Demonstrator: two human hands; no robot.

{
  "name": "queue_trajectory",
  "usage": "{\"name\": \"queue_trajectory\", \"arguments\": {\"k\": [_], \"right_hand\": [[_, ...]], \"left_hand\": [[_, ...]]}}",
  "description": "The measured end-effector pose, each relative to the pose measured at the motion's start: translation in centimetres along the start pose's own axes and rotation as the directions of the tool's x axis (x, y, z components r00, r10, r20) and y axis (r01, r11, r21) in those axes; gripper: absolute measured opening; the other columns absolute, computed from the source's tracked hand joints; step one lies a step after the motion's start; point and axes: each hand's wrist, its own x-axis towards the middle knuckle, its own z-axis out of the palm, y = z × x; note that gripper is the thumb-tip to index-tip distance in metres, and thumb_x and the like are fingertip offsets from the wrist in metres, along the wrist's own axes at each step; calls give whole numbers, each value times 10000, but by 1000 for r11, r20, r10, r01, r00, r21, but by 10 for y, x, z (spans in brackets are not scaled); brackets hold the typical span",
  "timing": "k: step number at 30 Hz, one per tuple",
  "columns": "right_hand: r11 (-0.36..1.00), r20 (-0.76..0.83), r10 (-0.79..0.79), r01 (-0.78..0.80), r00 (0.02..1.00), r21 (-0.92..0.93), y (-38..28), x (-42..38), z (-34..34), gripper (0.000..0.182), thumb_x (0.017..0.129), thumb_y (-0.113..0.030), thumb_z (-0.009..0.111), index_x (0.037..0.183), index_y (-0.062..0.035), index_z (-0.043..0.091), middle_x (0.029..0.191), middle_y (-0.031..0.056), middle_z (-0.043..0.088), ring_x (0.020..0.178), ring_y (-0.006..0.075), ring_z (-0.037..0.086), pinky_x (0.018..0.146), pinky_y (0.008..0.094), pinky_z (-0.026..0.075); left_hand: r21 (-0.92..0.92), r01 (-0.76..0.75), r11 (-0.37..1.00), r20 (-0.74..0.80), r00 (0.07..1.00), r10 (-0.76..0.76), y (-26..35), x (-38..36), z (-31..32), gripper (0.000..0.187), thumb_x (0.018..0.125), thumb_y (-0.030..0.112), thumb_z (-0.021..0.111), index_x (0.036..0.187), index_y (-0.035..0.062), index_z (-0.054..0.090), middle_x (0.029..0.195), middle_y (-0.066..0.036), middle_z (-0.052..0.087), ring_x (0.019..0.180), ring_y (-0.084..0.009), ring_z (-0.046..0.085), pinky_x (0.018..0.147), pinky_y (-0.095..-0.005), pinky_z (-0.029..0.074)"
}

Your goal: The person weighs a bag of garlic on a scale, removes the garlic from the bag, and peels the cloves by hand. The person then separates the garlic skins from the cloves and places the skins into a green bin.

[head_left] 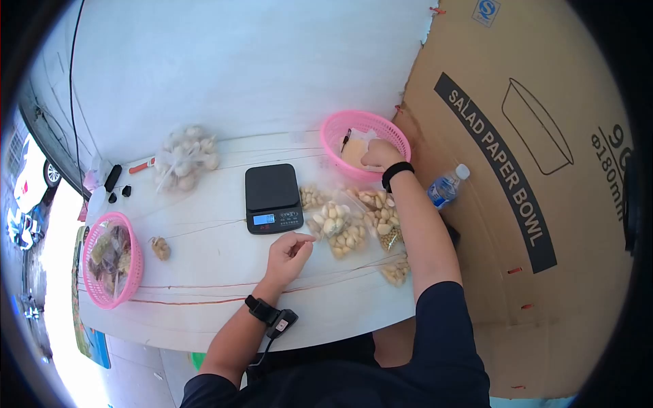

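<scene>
My right hand (382, 155) reaches into a pink basket (330, 160) at the back right. Its fingers are curled down against pale yellowish and white sheets (354, 151) beside a dark pen (346, 139); what they grip is hidden. My left hand (289, 258) hovers just in front of a black kitchen scale (272, 190), fingers curled together with nothing visible in them. Right of it lie clear bags of peeled garlic cloves (347, 239), touching or close to its fingertips. The scale has a lit blue display and a bare platform.
Whole garlic bulbs in a clear bag (189, 155) lie at the back left, near a red-orange handled tool (141, 166). Another pink basket (138, 268) holds bagged goods. A small brownish lump (160, 248) sits beside it. A water bottle (445, 189) stands by the large cardboard box (490, 319).
</scene>
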Motion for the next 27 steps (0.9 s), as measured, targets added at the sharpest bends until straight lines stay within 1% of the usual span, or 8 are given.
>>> {"name": "queue_trajectory", "arguments": {"k": [3,5,9,15,18,20,24,27], "right_hand": [[1000,183,21,-21,983,-2,-12,11,23,380,653,-111,688,1017,-12,732,1059,250,682,1027,349,672,920,385,527],[996,137,11,1,990,-87,-8,16,24,356,646,-116,707,985,-14,740,1054,235,690,1022,344,674,893,388,540],[988,55,-65,72,996,-136,8,24,42,366,635,-134,720,958,38,715,1009,251,691,941,365,685,818,411,548],[984,11,-60,61,998,-169,14,31,37,248,711,-122,673,928,-24,741,982,188,712,950,347,687,835,423,553],[991,-200,-76,52,977,-123,19,21,33,257,772,-179,622,938,-18,734,976,188,712,939,359,684,808,434,550],[991,-551,-105,133,828,12,16,10,19,282,816,-219,571,942,-15,719,933,202,706,900,374,680,780,461,540],[984,-576,8,96,817,150,-18,-46,-41,300,831,-253,553,936,-11,696,860,199,697,814,363,676,743,460,525],[860,-603,58,267,795,435,-36,-84,-50,245,840,-219,557,903,-9,667,787,177,680,716,307,660,685,433,512]], "left_hand": [[-49,60,997,-16,998,-61,9,2,-20,135,881,87,672,996,30,713,759,10,518,638,-42,451,571,-208,358],[106,-5,994,43,999,0,9,5,-15,133,863,55,661,982,24,709,744,14,505,628,-45,430,559,-211,340],[79,-16,997,36,999,13,3,8,-9,132,850,46,655,969,23,708,736,16,496,617,-50,417,549,-216,331],[105,-28,994,54,998,22,11,9,-12,135,850,61,651,967,27,709,732,14,494,616,-55,419,546,-221,332],[114,-33,993,54,998,27,10,9,-11,142,849,55,648,975,27,709,741,10,500,627,-57,431,555,-220,343],[81,-34,996,43,999,30,10,9,-10,153,850,57,652,990,31,708,748,10,504,636,-57,444,563,-217,357],[99,-52,994,52,998,47,10,9,-10,218,860,67,659,1073,31,685,772,19,512,654,-53,459,584,-212,381],[2,-24,1000,-13,1000,24,5,9,-7,322,868,75,663,1183,16,626,808,21,524,681,-56,481,622,-212,413]]}}
